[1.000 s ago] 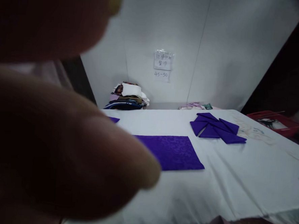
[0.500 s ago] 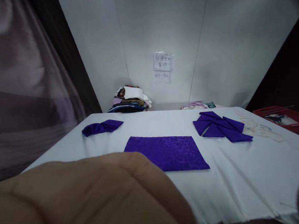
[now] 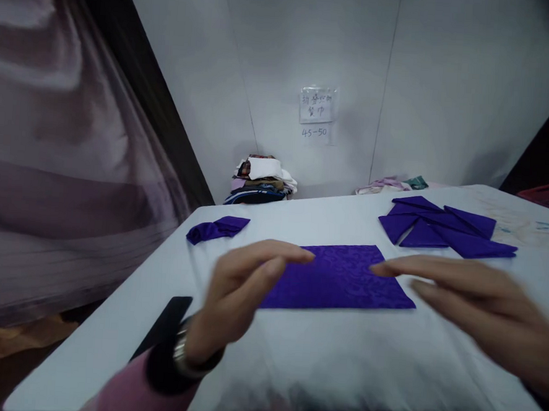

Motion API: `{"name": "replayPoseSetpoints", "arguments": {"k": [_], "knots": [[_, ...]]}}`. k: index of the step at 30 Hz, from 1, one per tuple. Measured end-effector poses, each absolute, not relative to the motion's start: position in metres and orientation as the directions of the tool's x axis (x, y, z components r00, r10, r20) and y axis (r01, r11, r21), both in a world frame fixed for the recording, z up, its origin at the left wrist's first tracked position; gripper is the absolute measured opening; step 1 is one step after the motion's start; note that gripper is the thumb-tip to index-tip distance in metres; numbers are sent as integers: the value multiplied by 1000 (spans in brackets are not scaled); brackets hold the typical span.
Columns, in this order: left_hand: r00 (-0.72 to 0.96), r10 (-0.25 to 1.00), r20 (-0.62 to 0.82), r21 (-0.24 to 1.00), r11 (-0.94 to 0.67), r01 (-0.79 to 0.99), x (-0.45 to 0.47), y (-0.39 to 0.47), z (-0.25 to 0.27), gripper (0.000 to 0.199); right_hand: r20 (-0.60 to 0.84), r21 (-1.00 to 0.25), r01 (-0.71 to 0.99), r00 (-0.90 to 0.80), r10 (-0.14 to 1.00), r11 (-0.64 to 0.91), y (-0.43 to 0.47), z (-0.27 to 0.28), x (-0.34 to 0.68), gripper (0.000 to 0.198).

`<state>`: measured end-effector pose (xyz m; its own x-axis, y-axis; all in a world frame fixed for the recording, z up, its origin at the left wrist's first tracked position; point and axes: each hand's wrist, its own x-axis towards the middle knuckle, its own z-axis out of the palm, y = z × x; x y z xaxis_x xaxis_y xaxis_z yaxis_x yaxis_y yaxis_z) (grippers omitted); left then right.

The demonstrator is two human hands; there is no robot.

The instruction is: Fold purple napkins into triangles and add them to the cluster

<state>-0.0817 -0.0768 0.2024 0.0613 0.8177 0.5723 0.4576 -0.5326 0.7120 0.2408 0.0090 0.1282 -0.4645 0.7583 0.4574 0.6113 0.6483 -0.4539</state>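
Note:
A purple patterned cloth [image 3: 339, 278], folded into a flat rectangle, lies in the middle of the white-covered table [image 3: 386, 361]. My left hand [image 3: 239, 290] hovers over its left end with fingers stretched out and apart, holding nothing. My right hand [image 3: 473, 304] reaches in from the right, fingertips at the cloth's right edge, also spread and empty. Whether either hand touches the cloth is unclear because of blur.
Several purple cloths folded into triangles [image 3: 440, 227] lie at the back right. A crumpled purple cloth [image 3: 217, 228] sits back left, a black flat object [image 3: 162, 329] near my left wrist. A fabric pile [image 3: 262, 181] and a paper sign [image 3: 318, 106] are at the wall. A curtain [image 3: 49, 154] hangs left.
My hand was close to the camera, blocking the view; now both hands are lowered and stretched out over the purple rectangle. The view has shifted slightly to the left.

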Motion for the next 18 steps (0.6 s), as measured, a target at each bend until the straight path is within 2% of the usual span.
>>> {"name": "replayPoseSetpoints", "arguments": {"k": [2, 3, 6, 10, 14, 18], "knots": [[65, 900, 430, 705, -380, 599, -72, -48, 157, 33, 394, -518, 501, -580, 713, 693, 16, 122, 195, 44], [78, 927, 368, 659, -319, 681, -68, -33, 129, 36, 390, -539, 460, -606, 693, 705, 22, 111, 170, 47], [136, 976, 170, 394, -194, 898, -57, 3, 54, 47, 318, -487, 551, -610, 725, 677, 41, 61, 107, 54], [33, 999, 26, 136, -37, 990, -54, 27, 2, 59, 301, -381, 657, -577, 759, 650, 53, 18, 72, 56], [-32, 999, -9, 65, 32, 997, -57, 32, -12, 60, 347, -317, 684, -560, 752, 657, 56, 2, 81, 60], [-42, 999, 14, 60, 41, 997, -58, 32, -16, 62, 264, -253, 783, -510, 819, 569, 69, -16, 118, 67]]}}
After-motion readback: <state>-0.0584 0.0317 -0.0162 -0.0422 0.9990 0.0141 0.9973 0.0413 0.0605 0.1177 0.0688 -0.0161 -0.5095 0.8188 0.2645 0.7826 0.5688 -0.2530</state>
